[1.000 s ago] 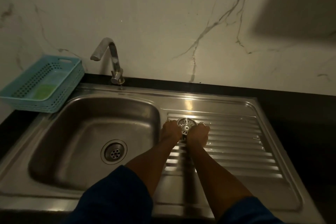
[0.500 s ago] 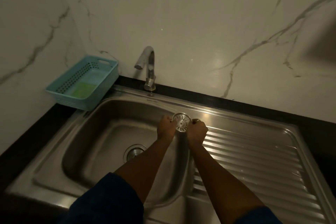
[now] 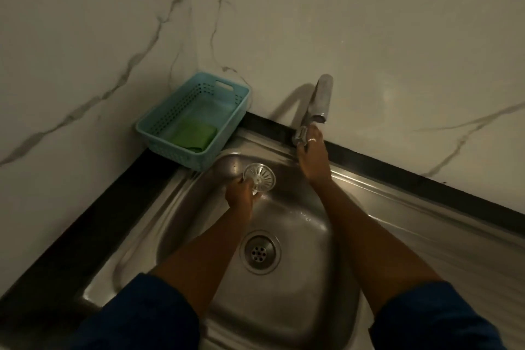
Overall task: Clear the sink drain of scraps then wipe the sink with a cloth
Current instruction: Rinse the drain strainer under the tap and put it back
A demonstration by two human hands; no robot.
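My left hand (image 3: 239, 194) holds the round metal drain strainer (image 3: 260, 177) above the back of the steel sink basin (image 3: 306, 224), under the tap spout. My right hand (image 3: 312, 155) reaches to the base of the chrome tap (image 3: 319, 104), fingers on its handle. No water is visible. The open drain hole (image 3: 260, 252) lies in the basin floor between my forearms. A folded green cloth (image 3: 193, 135) lies in the blue basket (image 3: 159, 129) at the back left corner.
A ribbed steel draining board (image 3: 443, 224) stretches to the right of the basin. A black counter strip (image 3: 85, 224) borders the sink on the left and back. Marble walls rise behind and to the left.
My left hand carried the strainer from the draining board over into the basin. My right hand let go of it and went up to the tap. The view swung left.
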